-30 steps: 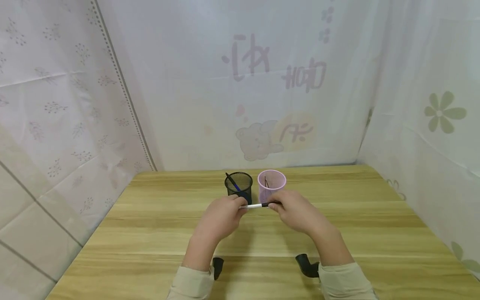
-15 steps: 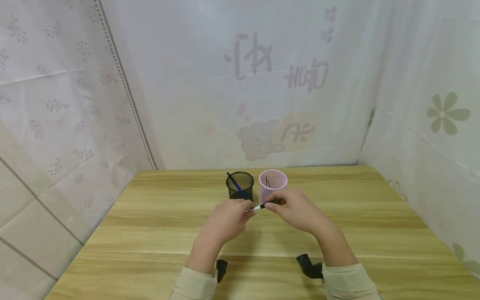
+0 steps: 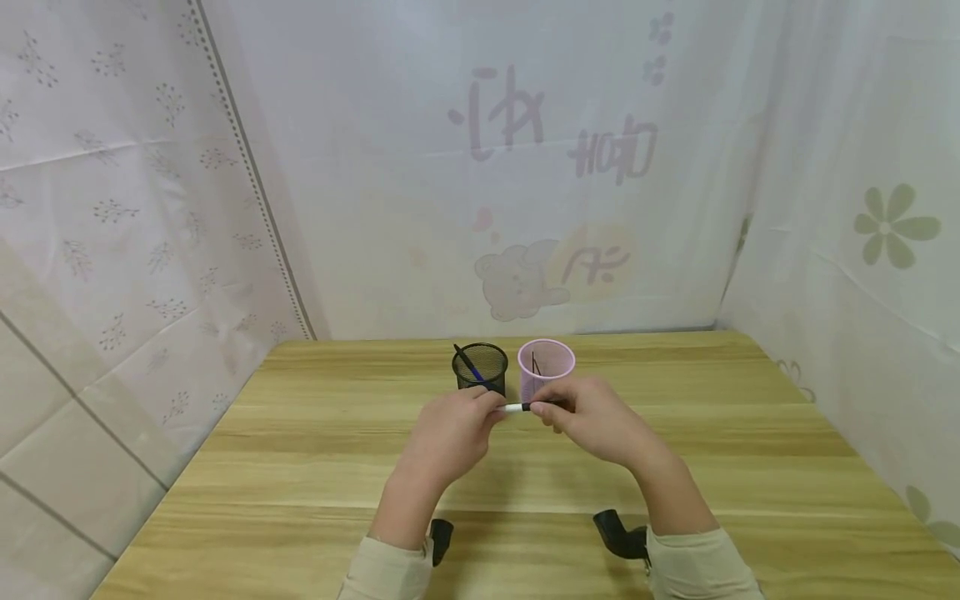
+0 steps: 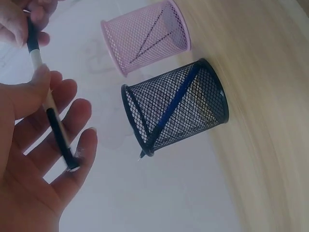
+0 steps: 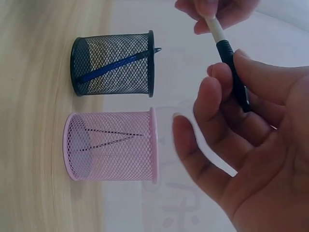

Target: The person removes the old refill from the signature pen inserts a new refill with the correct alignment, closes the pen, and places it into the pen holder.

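A white pen [image 3: 513, 407] with black end parts is held level between both hands, in front of two mesh pen holders. My left hand [image 3: 452, 431] pinches its white barrel between thumb and fingers, and the left wrist view shows the black far end lying across those fingers. At the other side my right hand [image 3: 597, 421] pinches the black section with thumb and forefinger; its little finger stands away from the pen in the right wrist view. Behind the left hand is the black mesh pen holder [image 5: 151, 63], with a blue pen [image 5: 111, 65] leaning in it.
A pink mesh pen holder [image 5: 116, 166] stands to the right of the black one, behind the right hand. A black curved piece [image 3: 618, 537] shows by the right sleeve and another [image 3: 441, 542] by the left. Patterned curtains [image 3: 375, 208] surround the wooden table [image 3: 337, 475].
Half a second ago the pen tilted up toward the right; now it is level. The left hand has risen slightly, and the right fingers have shifted a little on the black section.
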The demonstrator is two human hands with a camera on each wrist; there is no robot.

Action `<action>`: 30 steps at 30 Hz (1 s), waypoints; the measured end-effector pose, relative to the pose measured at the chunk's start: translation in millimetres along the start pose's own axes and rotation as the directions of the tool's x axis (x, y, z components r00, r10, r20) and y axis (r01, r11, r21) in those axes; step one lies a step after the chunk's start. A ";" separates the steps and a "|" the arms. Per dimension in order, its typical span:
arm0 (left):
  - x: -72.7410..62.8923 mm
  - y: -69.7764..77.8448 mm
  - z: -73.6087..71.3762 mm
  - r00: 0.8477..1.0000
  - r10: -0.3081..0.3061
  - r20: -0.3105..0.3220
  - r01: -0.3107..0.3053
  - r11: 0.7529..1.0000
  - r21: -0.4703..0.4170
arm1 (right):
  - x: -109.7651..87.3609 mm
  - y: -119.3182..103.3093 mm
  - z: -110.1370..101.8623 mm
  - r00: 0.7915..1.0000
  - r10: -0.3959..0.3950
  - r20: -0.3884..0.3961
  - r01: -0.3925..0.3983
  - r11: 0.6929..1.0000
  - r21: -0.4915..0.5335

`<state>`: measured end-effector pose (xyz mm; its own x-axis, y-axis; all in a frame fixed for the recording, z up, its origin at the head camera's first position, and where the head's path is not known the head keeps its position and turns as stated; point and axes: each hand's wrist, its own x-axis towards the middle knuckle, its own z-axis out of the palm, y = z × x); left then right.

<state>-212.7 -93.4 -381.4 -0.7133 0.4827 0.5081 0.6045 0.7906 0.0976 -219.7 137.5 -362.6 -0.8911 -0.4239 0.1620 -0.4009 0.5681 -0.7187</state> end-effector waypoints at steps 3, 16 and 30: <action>-0.7 -0.4 -0.3 1.000 0.006 -0.009 -0.006 1.000 0.003 | 0.0 1.5 1.1 1.000 -0.008 0.027 0.009 1.000 -0.017; -2.1 -3.7 5.3 0.999 0.040 -0.017 -0.040 0.999 0.017 | -2.4 5.0 2.6 0.995 0.018 0.095 -0.012 0.998 -0.057; -0.5 -4.3 4.8 0.998 0.055 -0.022 -0.054 0.997 0.055 | -2.6 3.4 5.5 0.996 -0.093 -0.011 0.089 0.979 -0.184</action>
<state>-216.7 -95.2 -386.1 -0.6710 0.5169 0.5316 0.6215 0.7831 0.0230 -217.6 136.6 -369.1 -0.8524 -0.4669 0.2353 -0.5109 0.6481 -0.5648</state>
